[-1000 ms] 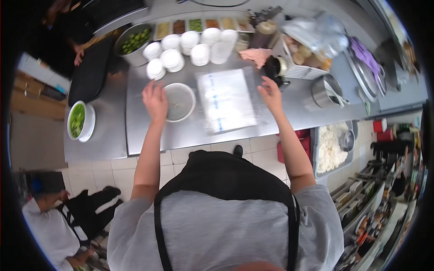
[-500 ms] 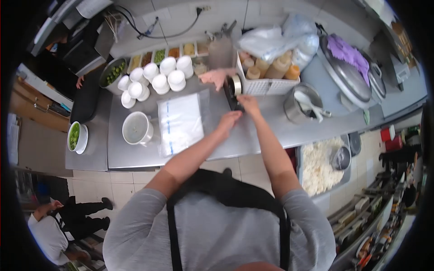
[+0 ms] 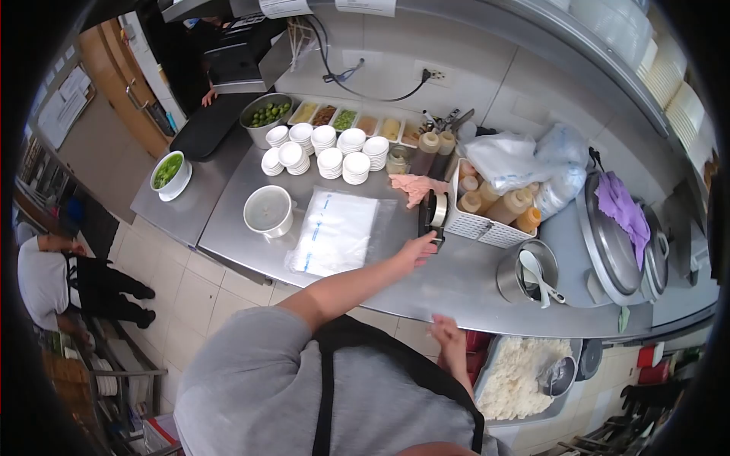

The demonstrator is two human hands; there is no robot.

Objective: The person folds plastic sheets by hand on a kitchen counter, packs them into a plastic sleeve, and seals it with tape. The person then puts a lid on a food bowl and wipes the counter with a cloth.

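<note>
My left hand [image 3: 417, 252] reaches over the counter, its fingers closed at the near end of a black tape dispenser [image 3: 427, 226] that holds a roll of tape [image 3: 436, 209]. My right hand [image 3: 450, 339] is drawn back close to my body, past the counter's front edge. Its fingers are curled together and blurred; anything between them is too small to make out. Left of the dispenser lies a stack of clear plastic bags [image 3: 334, 232]. Behind the dispenser is a crumpled pink cloth [image 3: 417, 187].
Stacked white cups [image 3: 330, 161], a white pot [image 3: 268, 213] and a white basket of sauce bottles [image 3: 479, 229] stand on the counter. A steel pot with ladles [image 3: 509, 275] is at right. A rice tub [image 3: 513, 384] sits below. Another person [image 3: 49, 277] stands at left.
My right hand has left the dispenser and pulled back toward my body. My left hand now touches the dispenser's near end. The view has turned and shifted.
</note>
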